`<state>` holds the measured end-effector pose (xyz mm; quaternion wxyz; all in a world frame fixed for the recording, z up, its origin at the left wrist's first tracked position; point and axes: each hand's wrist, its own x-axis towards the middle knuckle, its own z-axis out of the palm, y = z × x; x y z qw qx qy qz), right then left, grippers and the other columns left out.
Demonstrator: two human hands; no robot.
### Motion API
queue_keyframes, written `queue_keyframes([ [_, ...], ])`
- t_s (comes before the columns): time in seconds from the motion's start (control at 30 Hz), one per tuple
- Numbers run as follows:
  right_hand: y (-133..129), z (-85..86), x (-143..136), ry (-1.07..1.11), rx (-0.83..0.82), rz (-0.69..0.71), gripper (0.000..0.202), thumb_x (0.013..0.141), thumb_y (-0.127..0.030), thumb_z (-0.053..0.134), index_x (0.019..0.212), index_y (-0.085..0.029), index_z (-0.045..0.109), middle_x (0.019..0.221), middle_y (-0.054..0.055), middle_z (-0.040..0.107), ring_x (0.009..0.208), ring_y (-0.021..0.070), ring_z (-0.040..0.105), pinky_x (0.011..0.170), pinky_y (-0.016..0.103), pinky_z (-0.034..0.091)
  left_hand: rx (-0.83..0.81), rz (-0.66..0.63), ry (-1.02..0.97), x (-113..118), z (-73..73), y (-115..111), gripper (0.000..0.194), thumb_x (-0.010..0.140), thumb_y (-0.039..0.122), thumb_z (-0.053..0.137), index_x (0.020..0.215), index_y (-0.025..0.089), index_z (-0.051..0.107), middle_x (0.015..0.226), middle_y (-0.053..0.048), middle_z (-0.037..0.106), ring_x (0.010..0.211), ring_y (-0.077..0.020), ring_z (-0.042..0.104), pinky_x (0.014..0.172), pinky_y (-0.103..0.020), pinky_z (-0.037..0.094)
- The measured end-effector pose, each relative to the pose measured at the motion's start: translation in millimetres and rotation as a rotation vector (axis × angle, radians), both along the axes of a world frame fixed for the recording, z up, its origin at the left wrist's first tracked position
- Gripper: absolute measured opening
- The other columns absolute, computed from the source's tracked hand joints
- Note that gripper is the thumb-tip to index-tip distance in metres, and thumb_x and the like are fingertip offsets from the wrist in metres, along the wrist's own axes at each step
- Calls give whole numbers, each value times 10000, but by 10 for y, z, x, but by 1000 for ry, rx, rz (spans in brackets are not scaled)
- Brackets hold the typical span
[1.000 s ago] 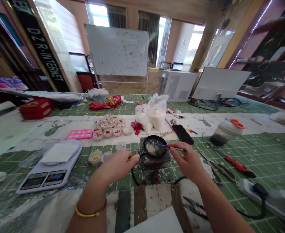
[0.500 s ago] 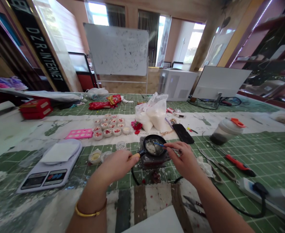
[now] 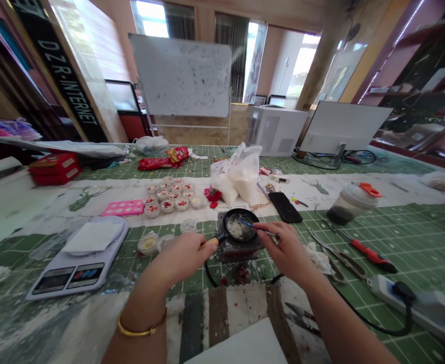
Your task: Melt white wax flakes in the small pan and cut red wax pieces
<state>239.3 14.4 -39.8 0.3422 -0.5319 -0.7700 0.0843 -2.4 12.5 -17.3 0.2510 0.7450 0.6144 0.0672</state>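
A small black frying pan (image 3: 259,230) rests on a dark hot plate (image 3: 237,251), with whitish, partly melted stuff (image 3: 238,229) in it. My left hand (image 3: 186,255) is closed round the pan's wooden handle (image 3: 211,242). In my right hand (image 3: 283,245), the fingers pinch a thin blue stick (image 3: 247,223) whose tip reaches into the pan; its far end is hard to make out. Left of the pan stand small clear cups, one with pale yellow contents (image 3: 148,244).
Filled cups with red bits (image 3: 167,206), a pink mould (image 3: 124,208) and white bags (image 3: 241,177) lie beyond. A kitchen scale (image 3: 82,263) stands left. Rightward are a phone (image 3: 285,207), a shaker bottle (image 3: 353,203), a red-handled tool (image 3: 374,256), a power strip (image 3: 392,298) and scissors (image 3: 303,318).
The blue stick's tip has shifted slightly within the pan, and my right hand has moved a little with it. My left hand keeps its hold on the handle.
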Motion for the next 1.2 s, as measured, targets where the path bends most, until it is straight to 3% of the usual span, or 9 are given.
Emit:
queue_keyframes([
  [0.13, -21, 38, 9, 80, -17, 77, 208, 849, -280, 462, 925, -239, 651, 912, 44, 653, 930, 195, 547, 842, 347, 385, -9, -5, 2, 8, 14, -6, 495, 792, 598, 270, 561, 199, 451, 572, -28, 557, 525, -161, 475, 477, -269, 222],
  [0.33, 44, 14, 43, 20, -9, -109, 241, 842, -306, 463, 947, -207, 655, 901, 62, 673, 886, 219, 566, 861, 411, 361, -19, -7, 21, 19, 11, 1, 476, 793, 584, 283, 570, 198, 450, 580, -27, 559, 531, -161, 483, 476, -266, 234],
  [0.53, -24, 42, 6, 79, -72, 120, 242, 852, -299, 447, 955, -227, 654, 936, 53, 661, 932, 195, 561, 834, 336, 410, -34, 6, -7, 35, 3, 6, 492, 794, 584, 277, 584, 198, 496, 571, -25, 571, 507, -160, 494, 461, -265, 241],
  [0.7, 10, 133, 128, 109, -69, -164, 209, 804, -297, 471, 799, -202, 658, 749, 36, 696, 764, 206, 610, 704, 307, 443, -101, 8, -112, 44, 29, 23, 483, 778, 575, 334, 533, 194, 500, 504, -16, 569, 464, -152, 491, 453, -260, 260],
  [0.77, 16, 143, 157, 115, -99, -165, 236, 804, -329, 467, 832, -198, 661, 762, 36, 704, 701, 194, 613, 647, 290, 443, -162, 16, -191, 39, 3, 45, 484, 763, 575, 374, 498, 191, 502, 454, -12, 549, 441, -148, 480, 461, -258, 276],
  [0.9, -7, 158, 194, 191, -281, 3, 277, 812, -371, 459, 900, -197, 657, 785, 27, 713, 613, 163, 599, 554, 258, 421, -326, 36, -489, 46, -114, 94, 437, 718, 573, 480, 544, 180, 562, 409, 16, 509, 396, -125, 435, 469, -252, 293],
  [1.03, 47, 184, 298, 295, -349, -117, 264, 789, -377, 490, 860, -179, 649, 723, 21, 710, 484, 132, 534, 465, 248, 369, -422, 81, -652, 121, -217, 91, 429, 726, 572, 484, 542, 186, 512, 368, 46, 442, 360, -102, 381, 444, -241, 281],
  [1.1, 115, 163, 329, 433, -322, -179, 261, 773, -386, 528, 863, -173, 648, 716, 23, 710, 537, 141, 566, 516, 253, 401, -484, 109, -747, 171, -254, 62, 429, 730, 570, 483, 528, 194, 452, 349, 59, 401, 340, -92, 345, 418, -235, 263],
  [1.2, 228, 47, 290, 809, -406, -82, 255, 728, -387, 614, 840, -162, 659, 723, 34, 709, 759, 171, 632, 733, 276, 446, -573, 147, -904, 233, -310, -9, 420, 736, 576, 476, 569, 193, 432, 361, 73, 369, 344, -74, 303, 400, -218, 247],
])
